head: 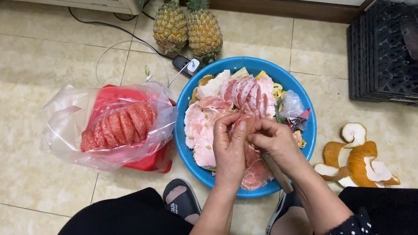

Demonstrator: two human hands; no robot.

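Hands (pixel 252 142) over blue basin (pixel 186 146) on beige tiled floor (pixel 19 130)

Single view only, head cam, so no overlap w/ any other view. Looks steeply down from the wearer's head onto the floor; wearer sits low, knees and sandalled feet at bottom edge. Both forearms enter from bottom centre; left hand (pixel 230 150) and right hand (pixel 274 139) meet mid-frame, close range, sharp. Blue basin (pixel 182 145) sits right under the grip, approx. frame centre. Left of the grip: red tray in plastic bag (pixel 116 124). Beyond the grip, far edge: pineapples (pixel 189 26). Right of it: peel scraps (pixel 361 157); black crates (pixel 388 63) at top-right corner.
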